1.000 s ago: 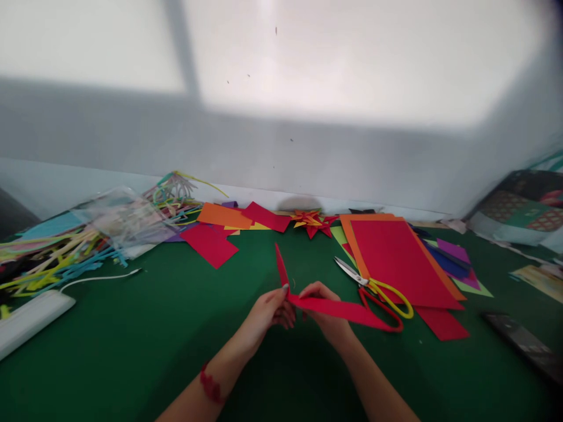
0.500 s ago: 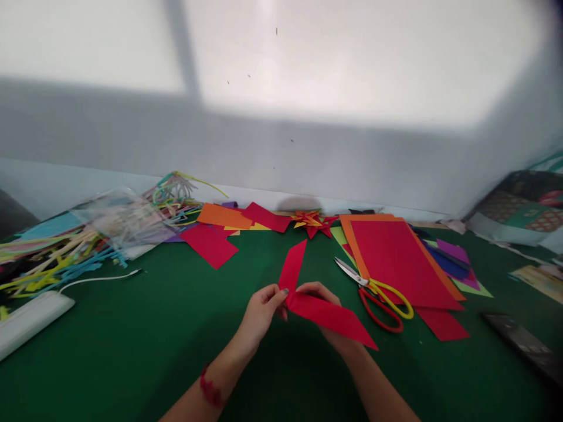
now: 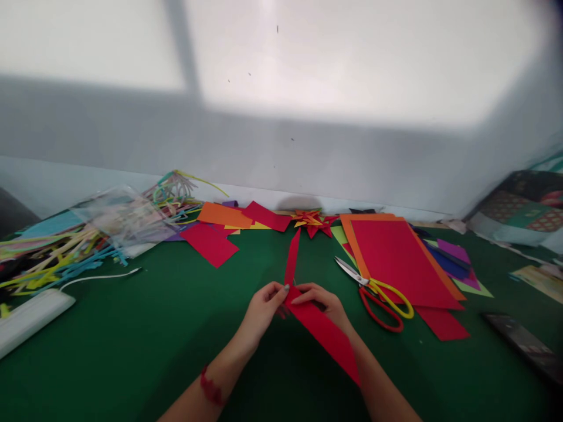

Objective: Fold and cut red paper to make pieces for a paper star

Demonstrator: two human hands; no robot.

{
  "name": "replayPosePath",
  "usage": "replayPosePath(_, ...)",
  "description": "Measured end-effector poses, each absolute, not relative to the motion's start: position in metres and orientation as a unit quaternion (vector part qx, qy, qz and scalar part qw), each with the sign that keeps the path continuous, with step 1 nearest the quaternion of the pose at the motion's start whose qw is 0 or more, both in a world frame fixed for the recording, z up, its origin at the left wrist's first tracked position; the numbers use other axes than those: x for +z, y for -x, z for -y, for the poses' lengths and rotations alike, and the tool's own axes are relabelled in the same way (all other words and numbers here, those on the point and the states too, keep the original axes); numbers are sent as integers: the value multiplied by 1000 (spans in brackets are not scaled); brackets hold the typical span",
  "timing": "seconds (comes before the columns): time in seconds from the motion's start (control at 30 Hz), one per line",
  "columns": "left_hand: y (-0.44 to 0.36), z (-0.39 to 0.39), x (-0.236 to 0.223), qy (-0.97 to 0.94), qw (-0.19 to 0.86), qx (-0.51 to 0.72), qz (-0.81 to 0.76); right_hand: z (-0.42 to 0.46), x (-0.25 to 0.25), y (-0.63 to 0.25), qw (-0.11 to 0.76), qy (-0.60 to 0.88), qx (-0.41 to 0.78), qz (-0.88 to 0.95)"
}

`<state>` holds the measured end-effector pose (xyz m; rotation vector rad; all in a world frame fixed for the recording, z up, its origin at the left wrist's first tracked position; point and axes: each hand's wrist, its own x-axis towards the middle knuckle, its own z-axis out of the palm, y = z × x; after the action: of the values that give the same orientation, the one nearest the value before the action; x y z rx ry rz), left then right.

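Observation:
A folded strip of red paper (image 3: 328, 331) is held above the green table, bent near its middle. One narrow end points away from me, while the wider end slants down to the right across my right forearm. My left hand (image 3: 266, 305) pinches the strip at the bend between thumb and fingers. My right hand (image 3: 324, 305) grips it just right of the bend, its fingertips on the paper's upper face. Right of my hands lie scissors (image 3: 368, 283) with one yellow and one red handle, blades partly apart. Beyond the strip sits a red and yellow folded-paper star (image 3: 310, 220).
Red and orange sheets (image 3: 400, 264) are stacked at the right, with a dark phone (image 3: 521, 340) nearer the edge. Loose red cards (image 3: 211, 243) lie back left. Coloured pipe cleaners (image 3: 83, 258) and a clear plastic bag (image 3: 125, 217) fill the far left, beside a white device (image 3: 35, 319).
The strip's right end has swung down towards me, from nearly level to a steep slant. Its far end has tipped from left-leaning to right-leaning. My right fingers now lie over the strip.

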<state>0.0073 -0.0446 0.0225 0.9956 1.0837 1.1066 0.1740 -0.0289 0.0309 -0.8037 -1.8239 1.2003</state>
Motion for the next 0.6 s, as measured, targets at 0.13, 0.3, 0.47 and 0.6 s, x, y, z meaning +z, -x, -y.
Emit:
replayPosePath(0.13,-8,43,19,-427,614,471,-468,26,34,-178,389,306,436,751)
replayPosePath(0.3,-10,47,23,-452,518,532,-495,32,35,-171,421,352,390,739)
replayPosePath(0.47,-14,58,38,-574,447,503,-466,36,27,-165,484,482,407,606)
replayPosePath(0.6,-13,59,38,-571,423,486,-508,39,29,-161,482,459,476,575)
